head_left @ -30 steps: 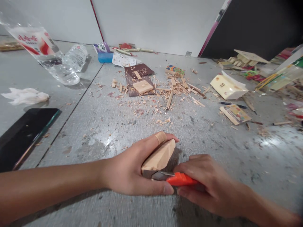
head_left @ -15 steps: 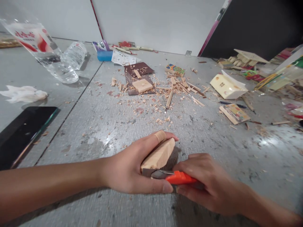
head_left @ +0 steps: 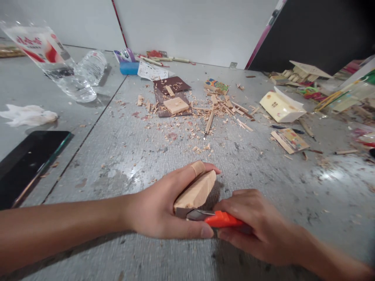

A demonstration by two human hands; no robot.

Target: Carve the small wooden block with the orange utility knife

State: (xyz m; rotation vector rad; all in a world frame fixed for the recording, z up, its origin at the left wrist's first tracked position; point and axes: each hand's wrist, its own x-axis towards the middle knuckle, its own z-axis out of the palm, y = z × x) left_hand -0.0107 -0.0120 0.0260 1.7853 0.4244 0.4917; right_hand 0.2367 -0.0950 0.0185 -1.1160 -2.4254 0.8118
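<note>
A pale block of wood (head_left: 195, 192) with cut, slanted faces is gripped in my left hand (head_left: 164, 212), between the fingers and thumb. A bandage (head_left: 198, 168) wraps one finger of that hand. My right hand (head_left: 254, 224) is closed round the orange handle of a utility knife (head_left: 224, 219). The knife's blade lies against the near lower end of the block, just above my left thumb. The blade's tip and the underside of the block are hidden.
Wood shavings (head_left: 175, 127) and a carving tool (head_left: 209, 124) lie ahead, near a brown sheet (head_left: 175, 85) bearing a flat wood piece (head_left: 175, 105). Left are a phone (head_left: 35, 158), crumpled tissue (head_left: 27, 116) and plastic bottles (head_left: 77, 88). A small box (head_left: 281, 105) stands right.
Both hands, the block and the knife hold almost the same position. The view has shifted very slightly.
</note>
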